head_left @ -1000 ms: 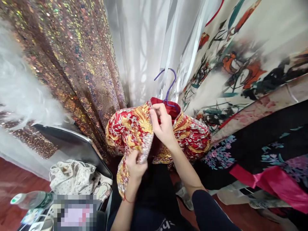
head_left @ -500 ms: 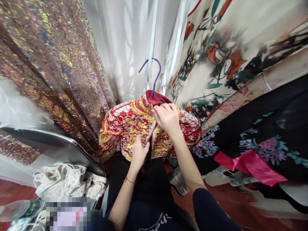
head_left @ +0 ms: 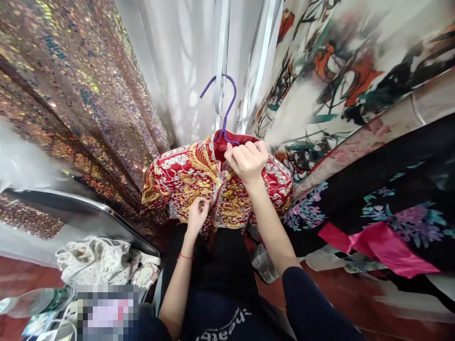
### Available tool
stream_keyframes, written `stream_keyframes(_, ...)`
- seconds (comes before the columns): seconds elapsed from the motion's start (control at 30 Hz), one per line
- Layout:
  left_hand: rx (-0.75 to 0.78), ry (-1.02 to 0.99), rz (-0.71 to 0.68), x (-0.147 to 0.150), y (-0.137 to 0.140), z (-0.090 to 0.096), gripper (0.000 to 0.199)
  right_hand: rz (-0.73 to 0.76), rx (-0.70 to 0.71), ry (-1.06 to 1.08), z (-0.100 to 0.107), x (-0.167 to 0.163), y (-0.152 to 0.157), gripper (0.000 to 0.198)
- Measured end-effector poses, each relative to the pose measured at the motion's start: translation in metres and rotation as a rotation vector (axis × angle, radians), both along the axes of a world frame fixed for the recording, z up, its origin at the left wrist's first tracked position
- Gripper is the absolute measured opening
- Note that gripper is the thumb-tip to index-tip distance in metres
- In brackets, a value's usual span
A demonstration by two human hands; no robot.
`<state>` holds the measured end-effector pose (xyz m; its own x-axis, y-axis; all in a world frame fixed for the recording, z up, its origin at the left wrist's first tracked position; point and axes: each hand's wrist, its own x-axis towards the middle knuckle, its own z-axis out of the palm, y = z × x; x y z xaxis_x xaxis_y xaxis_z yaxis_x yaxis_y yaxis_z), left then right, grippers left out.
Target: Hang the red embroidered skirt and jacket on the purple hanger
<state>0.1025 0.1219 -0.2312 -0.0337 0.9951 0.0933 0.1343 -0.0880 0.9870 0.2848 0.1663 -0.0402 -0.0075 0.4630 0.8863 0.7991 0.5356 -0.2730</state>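
Note:
A short red jacket (head_left: 192, 177) with gold and silver embroidery hangs in front of me on a purple hanger (head_left: 232, 94), whose hook is over a pale strip. My right hand (head_left: 246, 161) is closed on the collar edge at the right side of the neck opening. Lower down, my left hand (head_left: 198, 215) has its fingers curled and pinched at the jacket's front, left of the centre opening. The fabric between those fingers is mostly hidden. The two front edges lie close together below the collar.
A sequined cloth (head_left: 106, 90) hangs at left, and a painted-print garment (head_left: 341, 71) at right beside a black floral one with a pink ribbon (head_left: 380, 244). Lower left are a dark-backed chair (head_left: 85, 208), a dotted white cloth (head_left: 95, 260) and a plastic bottle (head_left: 31, 303).
My left hand has shifted left and slightly up along the jacket front. My right hand has risen a little at the collar, its fingers more curled. The front edges have come closer together.

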Motion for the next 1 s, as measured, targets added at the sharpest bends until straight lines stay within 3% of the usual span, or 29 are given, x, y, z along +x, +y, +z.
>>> stream_keyframes(0.07, -0.098, -0.108, 0.039, -0.005, -0.004, -0.014, 0.017, 0.038, 0.024, -0.001, -0.022, -0.001, -0.027, 0.036)
stream_keyframes(0.17, -0.300, -0.300, 0.101, -0.014, -0.007, -0.043, 0.016, 0.153, 0.020, 0.123, -0.080, -0.013, -0.075, 0.027)
stream_keyframes(0.2, -0.381, -0.371, 0.112, -0.017, -0.007, -0.054, 0.016, 0.220, -0.062, 0.228, -0.104, -0.022, -0.091, 0.031)
stream_keyframes(0.3, -0.616, -0.567, 0.124, -0.029, -0.007, -0.087, 0.015, 0.459, -0.612, 0.778, -0.180, -0.061, -0.126, 0.041)
stream_keyframes(0.33, -0.677, -0.617, 0.130, -0.032, -0.008, -0.097, 0.016, 0.476, -0.704, 0.861, -0.204, -0.075, -0.134, 0.044)
stream_keyframes(0.47, -0.781, -0.731, 0.218, -0.038, -0.012, -0.135, 0.017, 0.467, -0.877, 1.168, -0.283, -0.115, -0.144, 0.037)
stream_keyframes(0.53, -0.754, -0.760, 0.253, -0.035, -0.013, -0.152, 0.011, 0.480, -0.951, 1.351, -0.315, -0.114, -0.139, 0.027)
stream_keyframes(0.6, -0.712, -0.782, 0.254, -0.030, -0.017, -0.166, 0.009, 0.509, -1.013, 1.527, -0.343, -0.101, -0.130, 0.034)
stream_keyframes(0.77, -0.716, -0.801, 0.147, -0.022, -0.037, -0.189, 0.024, 0.465, -1.038, 1.886, -0.394, -0.064, -0.111, 0.026)
stream_keyframes(1.0, -0.826, -0.741, -0.129, -0.038, -0.058, -0.184, 0.043, 0.385, -1.019, 2.067, -0.411, -0.073, -0.109, 0.015)
